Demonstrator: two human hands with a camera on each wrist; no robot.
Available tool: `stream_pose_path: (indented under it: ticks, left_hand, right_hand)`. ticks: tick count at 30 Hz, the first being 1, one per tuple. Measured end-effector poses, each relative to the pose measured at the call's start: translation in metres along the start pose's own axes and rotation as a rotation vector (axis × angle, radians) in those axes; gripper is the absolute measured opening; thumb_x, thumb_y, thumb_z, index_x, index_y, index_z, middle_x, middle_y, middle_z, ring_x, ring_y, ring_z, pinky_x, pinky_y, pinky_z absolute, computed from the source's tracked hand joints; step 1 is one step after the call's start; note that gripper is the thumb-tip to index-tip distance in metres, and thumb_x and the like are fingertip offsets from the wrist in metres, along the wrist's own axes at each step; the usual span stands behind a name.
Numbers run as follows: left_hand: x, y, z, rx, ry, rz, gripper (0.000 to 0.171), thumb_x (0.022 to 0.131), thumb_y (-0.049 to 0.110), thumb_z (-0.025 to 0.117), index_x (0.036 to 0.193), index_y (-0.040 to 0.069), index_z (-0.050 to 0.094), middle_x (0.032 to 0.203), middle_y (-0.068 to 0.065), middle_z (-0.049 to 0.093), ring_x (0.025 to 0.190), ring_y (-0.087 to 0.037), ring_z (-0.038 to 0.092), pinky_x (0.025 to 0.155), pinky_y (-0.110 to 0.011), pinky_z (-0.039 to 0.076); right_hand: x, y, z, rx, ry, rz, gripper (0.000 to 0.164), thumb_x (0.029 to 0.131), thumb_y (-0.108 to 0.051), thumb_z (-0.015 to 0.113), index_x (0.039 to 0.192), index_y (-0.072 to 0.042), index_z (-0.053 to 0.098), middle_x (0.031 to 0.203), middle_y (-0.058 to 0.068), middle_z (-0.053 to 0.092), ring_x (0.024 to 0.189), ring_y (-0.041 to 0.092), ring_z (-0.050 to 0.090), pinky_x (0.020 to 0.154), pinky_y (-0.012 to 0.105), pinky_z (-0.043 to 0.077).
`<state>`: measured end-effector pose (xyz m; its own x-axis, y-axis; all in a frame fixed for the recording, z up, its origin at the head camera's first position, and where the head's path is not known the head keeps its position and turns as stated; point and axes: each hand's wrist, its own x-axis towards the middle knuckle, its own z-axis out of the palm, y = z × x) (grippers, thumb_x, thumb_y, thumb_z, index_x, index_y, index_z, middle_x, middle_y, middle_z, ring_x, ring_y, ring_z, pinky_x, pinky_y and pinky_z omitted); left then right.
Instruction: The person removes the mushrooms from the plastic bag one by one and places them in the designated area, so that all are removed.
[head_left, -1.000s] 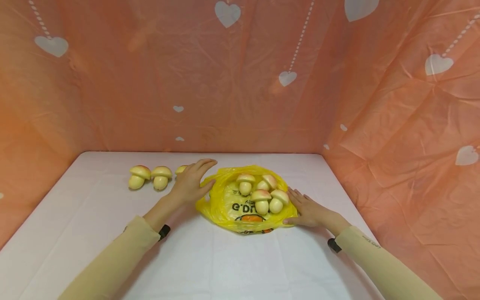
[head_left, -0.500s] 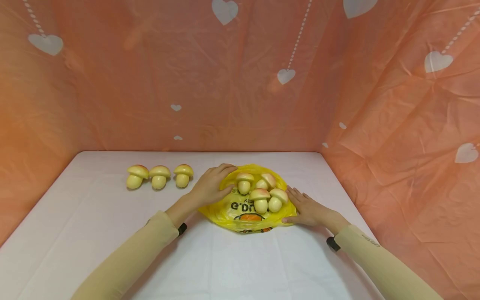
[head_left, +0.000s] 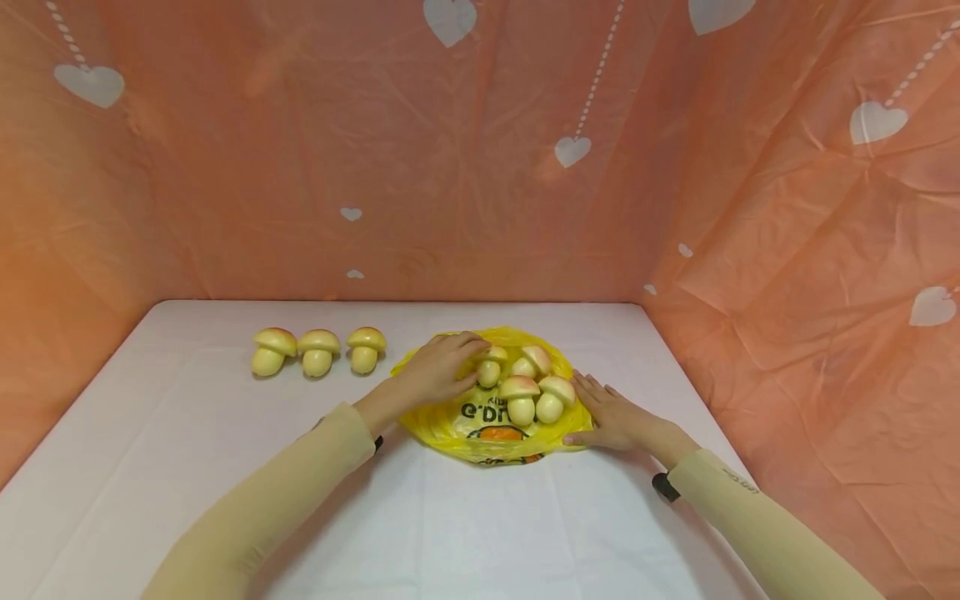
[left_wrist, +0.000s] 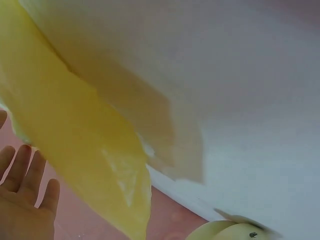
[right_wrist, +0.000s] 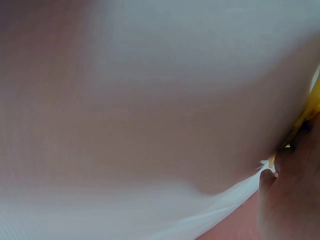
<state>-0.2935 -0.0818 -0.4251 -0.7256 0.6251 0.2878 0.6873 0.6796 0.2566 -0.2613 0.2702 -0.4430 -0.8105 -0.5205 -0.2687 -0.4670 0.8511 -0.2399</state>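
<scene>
A yellow printed plastic bag (head_left: 450, 425) lies spread open on the table with several toy mushrooms on it. My left hand (head_left: 431, 371) reaches over the bag's left side, its thumb and fingers at either side of the upper-left mushroom (head_left: 491, 371); whether they touch it is unclear. In the left wrist view, the fingers of a hand (left_wrist: 27, 195) look extended beside the yellow plastic. My right hand (head_left: 618, 421) rests on the table with straight fingers against the bag's right edge. Two front mushrooms (head_left: 520, 400) and a rear one (head_left: 534, 361) lie close to one another.
Three more toy mushrooms (head_left: 317, 352) stand in a row at the table's back left. White cloth covers the table (head_left: 480, 533). Orange curtains (head_left: 420, 150) with white hearts enclose it at the back and sides.
My left hand has moved right from near the row of mushrooms, over the bag's left edge, to the upper-left mushroom in it. My right hand has stayed in place.
</scene>
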Motion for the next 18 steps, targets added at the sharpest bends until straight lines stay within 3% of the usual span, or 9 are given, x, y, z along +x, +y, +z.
stream_pose_path:
  ticks: [8,18]
  left_hand:
    - [0.009,-0.001,0.003,0.023,-0.024,0.015,0.051,0.098,0.02,0.071,0.145,0.005,0.058,0.146,-0.014,0.056,0.134,-0.03,0.056,0.112,-0.052,0.044]
    - [0.018,-0.006,0.009,0.037,-0.086,-0.005,0.065,0.096,0.03,0.076,0.15,0.004,0.052,0.15,-0.016,0.051,0.135,-0.031,0.054,0.115,-0.051,0.042]
  right_hand:
    - [0.0,-0.001,-0.001,0.002,0.001,-0.001,0.111,0.095,-0.066,0.062,0.165,0.002,0.009,0.173,0.021,0.005,0.158,0.044,0.008,0.126,0.062,0.012]
    - [-0.001,-0.001,-0.001,0.014,0.009,-0.003,0.11,0.095,-0.065,0.062,0.165,0.002,0.009,0.173,0.02,0.005,0.158,0.043,0.008,0.126,0.062,0.01]
